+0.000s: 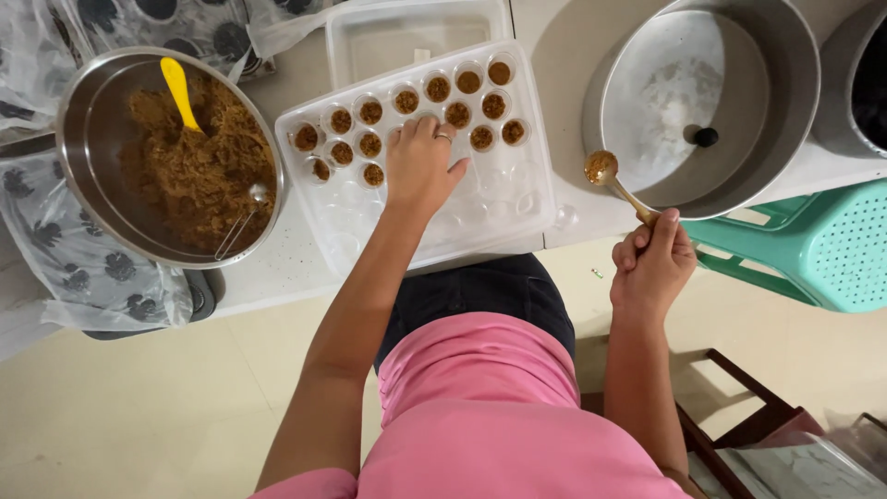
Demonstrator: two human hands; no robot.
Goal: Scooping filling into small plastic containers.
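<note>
pale tiled floor filling the lower half of the frame, white low table across the upper half. near the middle top, clear plastic tray of many small round cups, upper rows filled with brown crumb, lower rows bare. behind it, at top centre, clear plastic lid lying flat. at upper left, wide metal bowl heaped with brown crumb mixture, yellow spoon stuck upright-ish in the heap, small metal scoop leaning against the near rim. under and around that bowl, crinkled clear bags with dark paw prints. at upper right, large empty metal pot, a lid with black knob resting inside it. at far right, teal plastic stool; at lower right corner, dark wooden frame.

left hand flat on the tray, palm down, fingers spread loosely over the cups in the middle rows, ring on one finger, grasping nothing. right hand right of centre, clenched around the handle of a metal spoon, bowl of that spoon pointing up-left and loaded with brown crumb, held in the air just right of the tray and well apart from the left hand. pink shirt and dark trousers at bottom centre.
</note>
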